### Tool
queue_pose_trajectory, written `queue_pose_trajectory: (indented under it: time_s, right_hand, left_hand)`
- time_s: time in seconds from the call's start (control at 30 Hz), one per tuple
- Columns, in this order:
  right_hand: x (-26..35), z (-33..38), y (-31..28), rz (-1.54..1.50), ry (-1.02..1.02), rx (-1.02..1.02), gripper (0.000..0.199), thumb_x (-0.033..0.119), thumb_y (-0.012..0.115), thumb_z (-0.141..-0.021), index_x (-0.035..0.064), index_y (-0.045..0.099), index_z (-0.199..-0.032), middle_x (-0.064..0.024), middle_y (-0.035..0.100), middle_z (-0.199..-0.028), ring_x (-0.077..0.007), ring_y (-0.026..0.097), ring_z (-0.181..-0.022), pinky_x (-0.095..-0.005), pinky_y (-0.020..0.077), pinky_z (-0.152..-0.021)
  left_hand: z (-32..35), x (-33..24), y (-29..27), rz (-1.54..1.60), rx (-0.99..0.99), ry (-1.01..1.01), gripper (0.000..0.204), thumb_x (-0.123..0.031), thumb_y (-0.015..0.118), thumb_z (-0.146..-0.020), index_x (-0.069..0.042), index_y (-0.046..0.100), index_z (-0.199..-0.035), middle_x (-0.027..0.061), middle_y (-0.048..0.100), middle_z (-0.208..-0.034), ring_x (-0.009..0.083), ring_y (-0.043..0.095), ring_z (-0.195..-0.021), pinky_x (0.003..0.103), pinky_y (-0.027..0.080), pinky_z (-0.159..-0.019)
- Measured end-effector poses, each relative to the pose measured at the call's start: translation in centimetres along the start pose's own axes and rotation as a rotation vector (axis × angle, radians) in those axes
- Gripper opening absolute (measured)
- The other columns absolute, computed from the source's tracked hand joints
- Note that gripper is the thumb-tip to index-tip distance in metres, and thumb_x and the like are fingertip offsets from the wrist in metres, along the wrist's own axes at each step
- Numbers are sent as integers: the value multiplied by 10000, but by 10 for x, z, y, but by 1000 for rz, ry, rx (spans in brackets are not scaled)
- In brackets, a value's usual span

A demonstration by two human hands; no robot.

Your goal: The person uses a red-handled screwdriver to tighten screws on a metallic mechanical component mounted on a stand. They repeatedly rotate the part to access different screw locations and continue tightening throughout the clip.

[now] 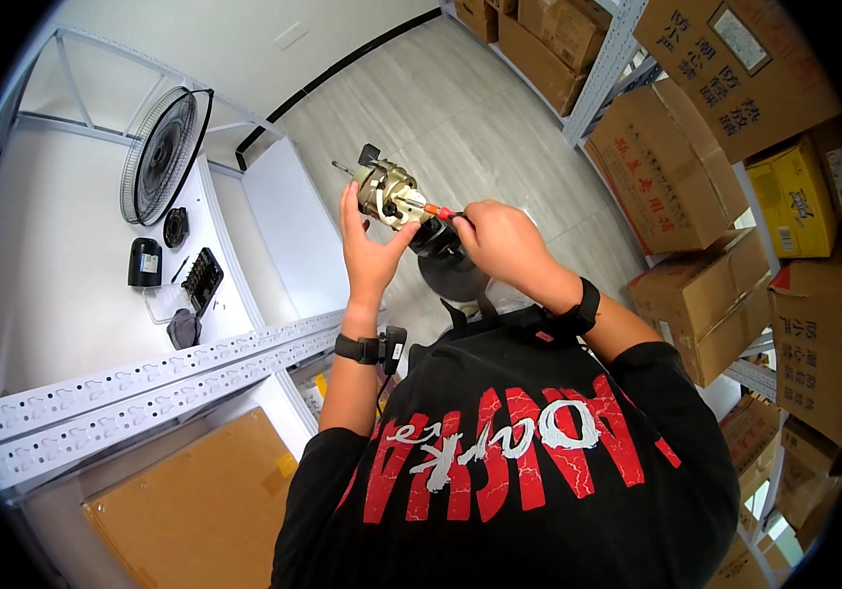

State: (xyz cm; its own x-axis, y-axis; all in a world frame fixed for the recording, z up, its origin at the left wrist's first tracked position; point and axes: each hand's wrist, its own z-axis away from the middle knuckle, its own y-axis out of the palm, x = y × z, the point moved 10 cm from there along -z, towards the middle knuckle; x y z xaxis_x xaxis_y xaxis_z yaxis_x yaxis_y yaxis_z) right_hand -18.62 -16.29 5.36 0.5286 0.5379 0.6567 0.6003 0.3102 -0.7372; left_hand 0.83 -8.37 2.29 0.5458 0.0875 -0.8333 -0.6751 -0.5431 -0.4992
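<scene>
A fan motor (384, 185) with a metal housing and white wires sits on top of a black stand, its shaft pointing to the far left. My left hand (370, 253) braces it, with the fingers along its left side and the thumb at its near edge. In my right hand (502, 240) is a screwdriver (433, 209) with a red and black handle. Its shank points left and its end meets the wired back of the motor; the exact spot is too small to tell. Below the motor, the dark round base (452, 277) of the stand rests on the floor.
On the white shelf at left lie a fan guard (165, 155), a black motor cover (145, 263), a round black part (176, 227), a bit set (204, 280) and a grey part (183, 329). A perforated shelf beam (146, 381) runs nearby. Cardboard boxes (666, 167) fill racks at right.
</scene>
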Motion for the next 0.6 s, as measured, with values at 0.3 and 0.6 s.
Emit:
queue_pose_trajectory:
  time_s: [0.3, 0.6]
  right_hand:
    - [16, 7, -16, 41, -61, -93, 222, 225, 746, -850, 39, 640, -792, -131, 637, -775, -364, 654, -726, -460, 516, -625]
    - [11, 2, -12, 27, -66, -107, 230, 236, 709, -872, 26, 619, -841, -154, 649, -768, -400, 645, -721, -485, 518, -642]
  left_hand:
    - [-1, 3, -1, 5, -3, 10, 1021, -287, 910, -714, -45, 335, -1522, 168, 371, -1560, 317, 443, -1385, 433, 445, -1056]
    - [-1, 1, -1, -10, 12, 25, 1008, -270, 892, -751, -91, 306, -1552, 146, 365, -1558, 294, 433, -1390, 482, 457, -1063]
